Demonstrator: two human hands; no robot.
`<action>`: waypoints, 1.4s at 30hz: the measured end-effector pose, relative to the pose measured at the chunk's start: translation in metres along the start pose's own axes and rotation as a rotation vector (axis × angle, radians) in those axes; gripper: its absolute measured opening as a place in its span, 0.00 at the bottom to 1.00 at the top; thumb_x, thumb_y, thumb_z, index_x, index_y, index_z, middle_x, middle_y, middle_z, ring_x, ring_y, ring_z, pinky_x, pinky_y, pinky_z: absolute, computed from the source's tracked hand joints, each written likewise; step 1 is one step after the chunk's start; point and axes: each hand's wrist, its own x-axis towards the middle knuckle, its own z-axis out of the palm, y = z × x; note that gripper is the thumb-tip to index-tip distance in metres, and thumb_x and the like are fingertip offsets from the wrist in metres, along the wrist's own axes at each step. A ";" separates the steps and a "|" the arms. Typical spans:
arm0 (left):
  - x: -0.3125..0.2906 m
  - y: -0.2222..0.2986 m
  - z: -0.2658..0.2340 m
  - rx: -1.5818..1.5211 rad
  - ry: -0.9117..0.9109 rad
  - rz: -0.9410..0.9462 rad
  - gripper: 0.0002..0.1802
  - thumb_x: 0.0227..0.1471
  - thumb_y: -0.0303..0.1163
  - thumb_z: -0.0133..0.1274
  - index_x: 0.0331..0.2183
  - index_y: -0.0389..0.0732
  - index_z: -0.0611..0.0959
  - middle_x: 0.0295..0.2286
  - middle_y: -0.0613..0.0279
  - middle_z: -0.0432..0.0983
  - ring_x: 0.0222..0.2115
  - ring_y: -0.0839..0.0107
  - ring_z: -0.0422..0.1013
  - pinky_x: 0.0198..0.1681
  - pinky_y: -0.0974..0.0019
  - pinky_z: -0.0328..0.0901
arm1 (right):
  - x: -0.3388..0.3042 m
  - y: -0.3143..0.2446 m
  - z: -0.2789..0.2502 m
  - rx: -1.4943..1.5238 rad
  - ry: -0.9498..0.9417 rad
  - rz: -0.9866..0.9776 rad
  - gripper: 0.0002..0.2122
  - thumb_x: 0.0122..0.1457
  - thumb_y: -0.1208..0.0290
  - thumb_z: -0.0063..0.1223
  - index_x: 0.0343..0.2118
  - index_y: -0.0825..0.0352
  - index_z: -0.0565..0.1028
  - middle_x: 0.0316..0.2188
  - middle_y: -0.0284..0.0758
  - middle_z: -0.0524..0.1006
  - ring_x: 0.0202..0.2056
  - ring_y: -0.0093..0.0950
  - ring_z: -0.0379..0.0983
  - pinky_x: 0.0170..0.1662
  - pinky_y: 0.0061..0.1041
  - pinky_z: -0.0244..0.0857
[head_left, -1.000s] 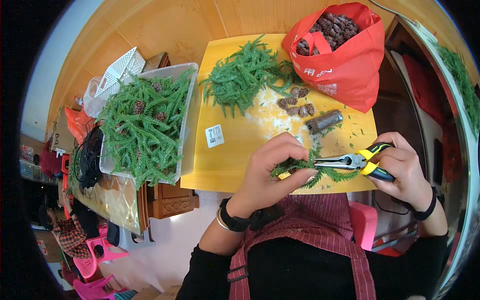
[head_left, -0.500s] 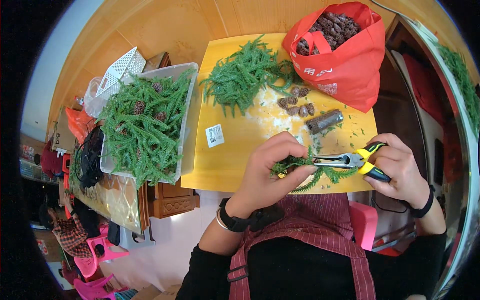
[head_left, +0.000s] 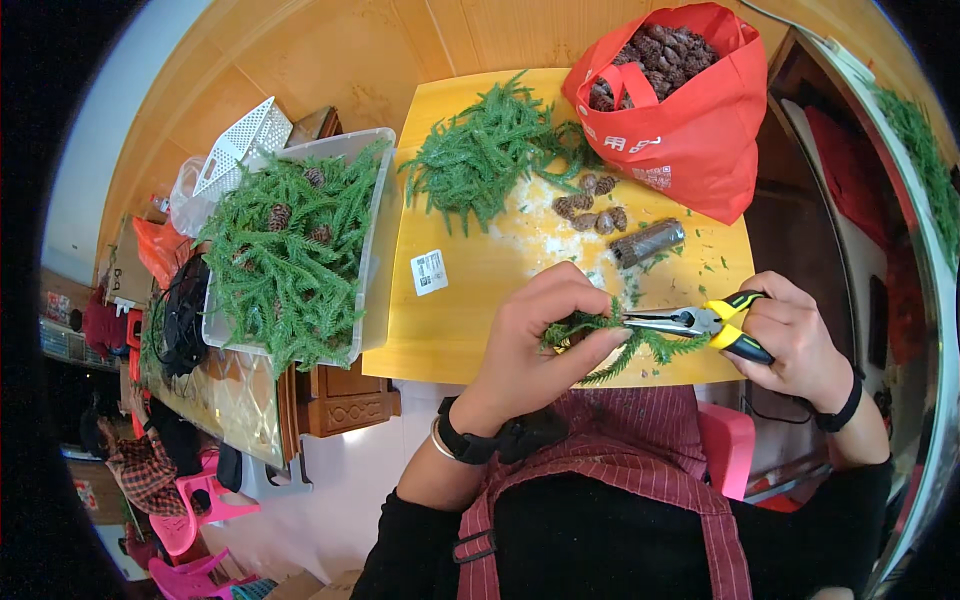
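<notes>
My left hand [head_left: 560,335] pinches a green artificial pine sprig [head_left: 640,352] over the near edge of the yellow table. In my right hand [head_left: 792,335] is a pair of needle-nose pliers [head_left: 715,325] with yellow and black handles. Its jaws point left and reach the sprig beside my left fingertips; whether they grip a wire there is hidden. Just beyond lie a dark brown roll [head_left: 648,242], perhaps bundled wire, and several loose pine cones [head_left: 585,212]. A heap of green sprigs [head_left: 490,150] rests farther back on the table.
A red bag [head_left: 690,140] full of pine cones stands at the table's back right. On the left, a clear plastic bin [head_left: 375,230] holds sprigs with cones. A white label [head_left: 429,272] lies on the yellow tabletop [head_left: 410,335]. Another person [head_left: 145,470] sits at far left.
My right hand and the pliers have shifted very slightly left. The left hand keeps its pinch on the sprig, and the red bag appears barely moved.
</notes>
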 end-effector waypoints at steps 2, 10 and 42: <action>0.001 0.000 0.000 0.007 0.001 -0.003 0.08 0.36 0.20 0.58 0.25 0.35 0.77 0.24 0.63 0.70 0.25 0.75 0.65 0.28 0.75 0.58 | 0.000 0.001 0.001 -0.014 0.015 -0.008 0.09 0.36 0.73 0.59 0.16 0.69 0.68 0.16 0.37 0.67 0.27 0.38 0.68 0.31 0.30 0.65; 0.001 -0.002 0.005 0.000 0.019 -0.001 0.07 0.38 0.21 0.57 0.26 0.36 0.77 0.22 0.64 0.68 0.23 0.76 0.63 0.25 0.75 0.56 | -0.004 0.002 0.002 -0.086 0.037 -0.044 0.10 0.35 0.73 0.59 0.14 0.68 0.66 0.15 0.37 0.65 0.26 0.37 0.68 0.28 0.30 0.64; -0.004 -0.001 0.001 -0.439 -0.027 -0.314 0.11 0.37 0.20 0.57 0.30 0.34 0.77 0.29 0.61 0.72 0.28 0.75 0.67 0.30 0.75 0.63 | 0.005 0.018 -0.020 0.133 -0.138 0.061 0.11 0.41 0.67 0.60 0.21 0.70 0.73 0.22 0.37 0.72 0.36 0.40 0.68 0.39 0.33 0.62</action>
